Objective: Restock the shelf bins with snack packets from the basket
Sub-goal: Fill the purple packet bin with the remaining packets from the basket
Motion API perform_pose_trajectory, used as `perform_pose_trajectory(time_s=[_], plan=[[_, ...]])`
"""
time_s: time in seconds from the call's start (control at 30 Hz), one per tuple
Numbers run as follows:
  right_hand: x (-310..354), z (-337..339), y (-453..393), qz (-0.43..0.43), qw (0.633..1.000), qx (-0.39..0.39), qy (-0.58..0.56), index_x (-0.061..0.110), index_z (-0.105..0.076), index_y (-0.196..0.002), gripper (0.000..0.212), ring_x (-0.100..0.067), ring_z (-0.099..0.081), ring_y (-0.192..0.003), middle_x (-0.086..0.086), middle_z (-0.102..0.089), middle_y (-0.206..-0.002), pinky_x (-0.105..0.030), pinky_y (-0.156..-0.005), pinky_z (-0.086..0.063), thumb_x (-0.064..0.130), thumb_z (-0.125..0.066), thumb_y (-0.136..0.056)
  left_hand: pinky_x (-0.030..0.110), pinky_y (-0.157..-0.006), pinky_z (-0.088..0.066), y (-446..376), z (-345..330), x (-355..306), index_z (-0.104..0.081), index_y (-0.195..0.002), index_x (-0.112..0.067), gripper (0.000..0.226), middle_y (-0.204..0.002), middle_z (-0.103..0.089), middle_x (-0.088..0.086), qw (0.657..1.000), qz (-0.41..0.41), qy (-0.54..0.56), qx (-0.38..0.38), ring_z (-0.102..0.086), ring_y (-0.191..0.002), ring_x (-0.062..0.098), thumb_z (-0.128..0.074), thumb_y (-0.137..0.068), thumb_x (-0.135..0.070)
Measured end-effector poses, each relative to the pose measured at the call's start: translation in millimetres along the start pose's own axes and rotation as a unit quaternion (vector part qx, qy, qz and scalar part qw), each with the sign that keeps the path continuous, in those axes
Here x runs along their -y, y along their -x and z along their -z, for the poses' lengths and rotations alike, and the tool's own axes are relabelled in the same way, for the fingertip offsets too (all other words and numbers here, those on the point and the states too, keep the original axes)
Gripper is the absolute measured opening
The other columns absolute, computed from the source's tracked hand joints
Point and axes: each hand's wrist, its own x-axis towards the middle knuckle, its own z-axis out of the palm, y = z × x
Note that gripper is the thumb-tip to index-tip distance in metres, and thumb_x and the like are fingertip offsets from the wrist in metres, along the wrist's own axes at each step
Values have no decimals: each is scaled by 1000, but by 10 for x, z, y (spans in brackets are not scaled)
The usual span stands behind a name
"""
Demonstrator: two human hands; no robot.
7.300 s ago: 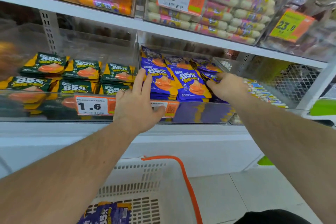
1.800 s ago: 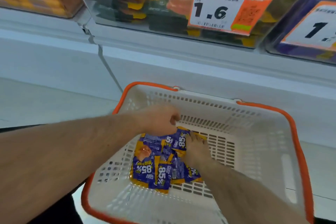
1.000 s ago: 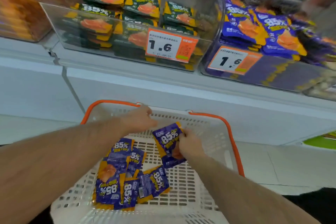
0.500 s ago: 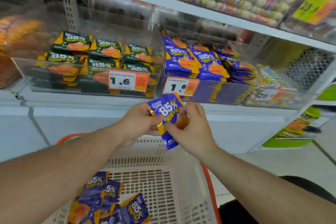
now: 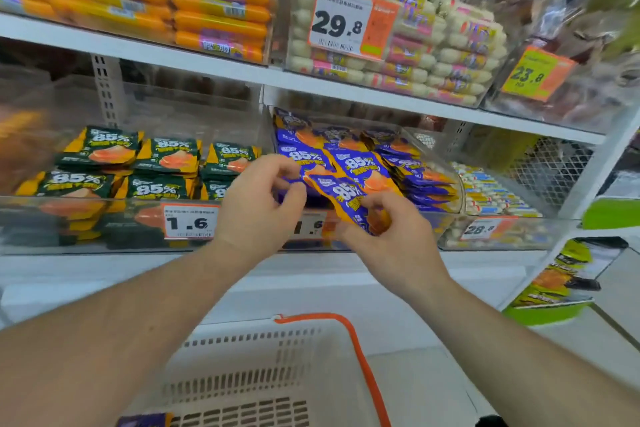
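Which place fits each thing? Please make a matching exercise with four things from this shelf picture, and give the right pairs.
Things:
1. green packets
2. orange sausages
3. basket
4. blue packet

Places:
A. top shelf, left bin
B. in the right hand
C. below the shelf, in front of the person
D. lower shelf, left bin

Pairs: 1-D, 2-A, 3-C, 4-B
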Motion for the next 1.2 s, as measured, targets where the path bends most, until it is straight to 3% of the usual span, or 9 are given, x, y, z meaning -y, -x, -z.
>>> perform_pose_trajectory(time_s=[0.13,0.23,0.37,0.5,0.6,0.67,0.9,1.1,1.2], plan=[[66,144,-539,0,999,-11,42,27,-62,-96,33,-11,-57,-85,9,-60,-91,-29,-71,-43,44,-77,-72,36,-108,-34,-529,-98,138,-51,-136,-14,54,-143,-46,2,984,-37,-170,47,-42,-131,19,-63,-89,-36],[108,132,-996,-2,998,-22,55,25,-67,-109,42,-13,-58,-90,8,-63,-93,-30,-76,-45,46,-74,-74,47,-115,-28,-648,-158,286,-42,-145,-18,66,-156,-31,1,974,24,-209,81,-29,-143,19,-57,-89,-50],[144,-42,-1584,1,992,-22,121,21,-68,-118,54,-22,-62,-107,0,-69,-110,-36,-89,-51,54,-71,-75,42,-113,-34,-642,-206,344,-40,-146,-19,65,-158,-26,-7,977,60,-174,108,-29,-142,13,-57,-91,-48],[151,-285,-2099,-26,963,53,264,14,-62,-74,57,-31,-61,-101,-6,-65,-86,-33,-78,-47,70,-52,-83,38,-111,-39,-654,-204,376,-40,-146,-18,66,-157,-25,-9,982,57,-147,109,-30,-140,10,-60,-90,-46],[92,-507,-2418,-65,937,111,324,24,-63,-119,69,-33,-49,-127,-10,-53,-140,-39,-101,-43,78,-39,-83,38,-109,-41,-650,-214,400,-40,-146,-19,67,-157,-25,-11,983,53,-144,103,-31,-139,8,-60,-89,-48],[30,-613,-2528,-81,937,117,318,27,-51,-139,80,-33,-42,-135,-8,-43,-151,-46,-110,-37,80,-39,-81,39,-107,-43,-646,-216,403,-41,-146,-20,66,-156,-25,-12,984,51,-134,104,-32,-138,8,-61,-89,-47],[-58,-737,-2687,-36,949,92,300,18,-60,-125,74,-27,-61,-108,-6,-61,-124,-39,-91,-54,72,-58,-75,35,-109,-40,-643,-221,430,-43,-144,-18,67,-157,-24,-12,987,47,-116,95,-32,-138,7,-63,-87,-46],[-71,-799,-2713,-17,934,143,328,20,-64,-115,55,-26,-59,-110,-9,-60,-128,-34,-85,-49,65,-41,-94,34,-109,-39,-636,-216,421,-41,-145,-18,68,-157,-22,-13,987,45,-119,99,-30,-138,6,-64,-87,-45],[-32,-768,-2721,-31,942,134,307,15,-57,-129,52,-26,-58,-111,-10,-58,-130,-35,-88,-48,53,-40,-99,36,-107,-43,-643,-215,418,-40,-145,-20,68,-157,-21,-15,986,51,-121,107,-29,-138,6,-63,-87,-46]])
